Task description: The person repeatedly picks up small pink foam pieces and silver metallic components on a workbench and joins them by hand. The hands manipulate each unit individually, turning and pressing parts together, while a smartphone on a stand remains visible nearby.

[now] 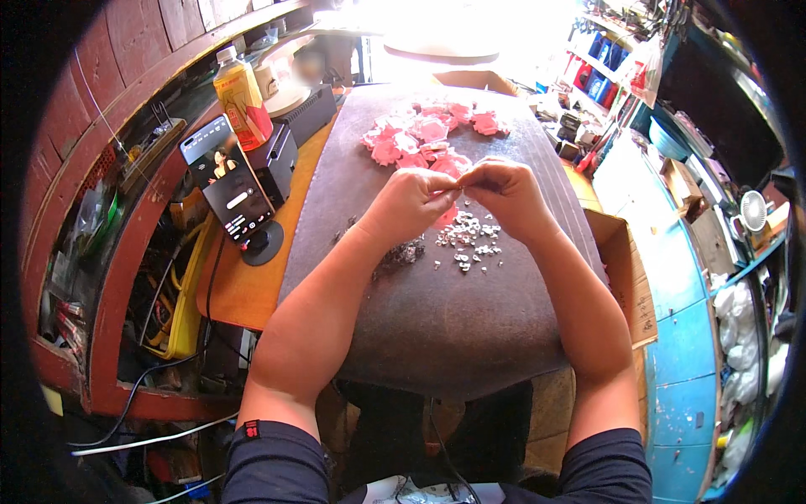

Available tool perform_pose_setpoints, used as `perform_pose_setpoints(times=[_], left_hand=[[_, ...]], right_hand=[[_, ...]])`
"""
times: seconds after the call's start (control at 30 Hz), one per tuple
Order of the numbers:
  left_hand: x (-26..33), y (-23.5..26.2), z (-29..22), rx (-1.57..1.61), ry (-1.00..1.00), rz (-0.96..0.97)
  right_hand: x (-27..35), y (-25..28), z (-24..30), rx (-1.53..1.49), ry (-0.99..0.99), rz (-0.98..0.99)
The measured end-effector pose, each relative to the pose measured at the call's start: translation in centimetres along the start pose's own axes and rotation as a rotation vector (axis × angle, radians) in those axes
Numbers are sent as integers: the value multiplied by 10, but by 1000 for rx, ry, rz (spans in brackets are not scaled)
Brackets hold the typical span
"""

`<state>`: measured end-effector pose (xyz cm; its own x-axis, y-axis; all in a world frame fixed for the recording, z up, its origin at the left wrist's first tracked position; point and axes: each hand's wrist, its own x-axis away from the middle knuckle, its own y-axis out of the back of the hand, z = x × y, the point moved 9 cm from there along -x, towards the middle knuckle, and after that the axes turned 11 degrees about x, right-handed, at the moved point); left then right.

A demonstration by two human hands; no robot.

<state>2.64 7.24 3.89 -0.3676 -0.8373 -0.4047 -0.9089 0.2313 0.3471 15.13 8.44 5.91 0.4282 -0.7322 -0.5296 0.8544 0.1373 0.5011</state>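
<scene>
My left hand [413, 202] and my right hand [509, 196] meet fingertip to fingertip above the dark table covering [437, 336]. Both are closed in a pinch; what lies between the fingertips is too small and hidden to name. Just below them shows a pink piece [447, 217], and I cannot tell whether it is held or lying down. Beyond the hands is a heap of pink flower-shaped pieces [430, 128]. Small silvery-white parts [467, 239] are scattered under my right hand. A pile of dark, shiny little pieces [401, 254] sits beneath my left forearm.
On the left, a phone [225, 178] stands on a round-based holder, with a yellow-and-red bottle [243, 97] behind it. A cardboard box [621, 269] adjoins the table's right edge. Farther right are a blue cabinet [682, 357] and a small white fan [753, 211].
</scene>
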Motion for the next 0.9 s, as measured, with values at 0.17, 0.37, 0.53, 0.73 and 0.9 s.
perform_pose_setpoints(times=[0.17, 0.37, 0.53, 0.73, 0.9], left_hand=[[1, 1, -12, -257, -167, -16], [3, 0, -22, -359, -177, -29], [3, 10, -14, -136, -201, -150], [-2, 12, 5, 227, 105, -171], [0, 12, 4, 179, 70, -163]], right_hand=[[1, -4, -13, -69, -165, 37], [4, -6, -27, -145, -336, 129], [2, 2, -14, -109, -310, 31], [6, -8, -5, 31, -170, 28], [5, -6, 14, 349, -42, -35]])
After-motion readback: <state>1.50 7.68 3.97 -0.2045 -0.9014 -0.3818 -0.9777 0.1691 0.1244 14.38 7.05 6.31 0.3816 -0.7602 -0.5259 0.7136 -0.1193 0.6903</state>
